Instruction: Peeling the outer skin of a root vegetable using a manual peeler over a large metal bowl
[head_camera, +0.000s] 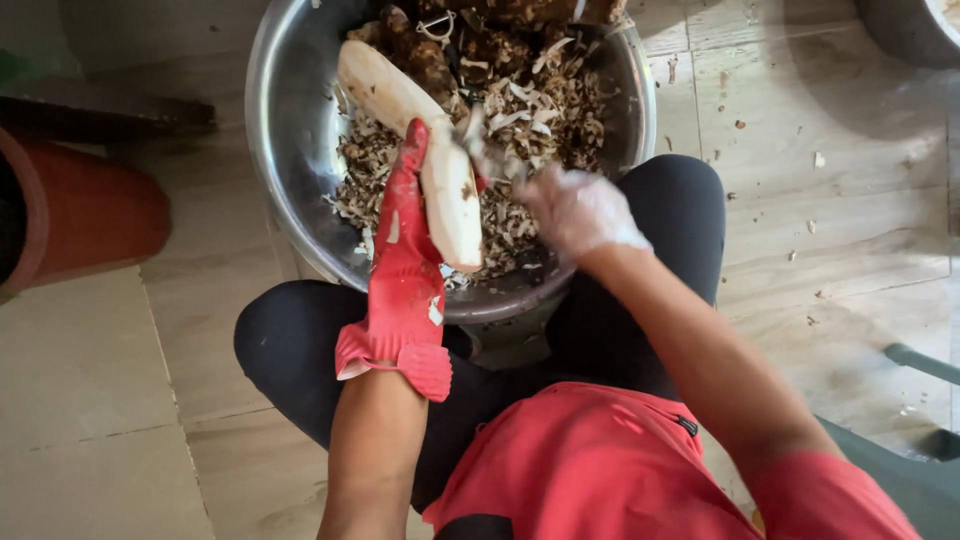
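Tight over the bowl, open tile at the sides

The steel bowl (290, 150) between my knees is heaped with peelings (540, 110) (little bare metal, left wall only); a terracotta pot (80, 215) blocks my left, while tiled floor (830, 220) lies open on my right.

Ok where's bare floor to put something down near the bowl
Bare tile lies left of the bowl, between it and the orange pot, and on the floor right of the knee, though scraps litter it. The bowl itself is crowded with peelings, under the left hand, root and right hand.
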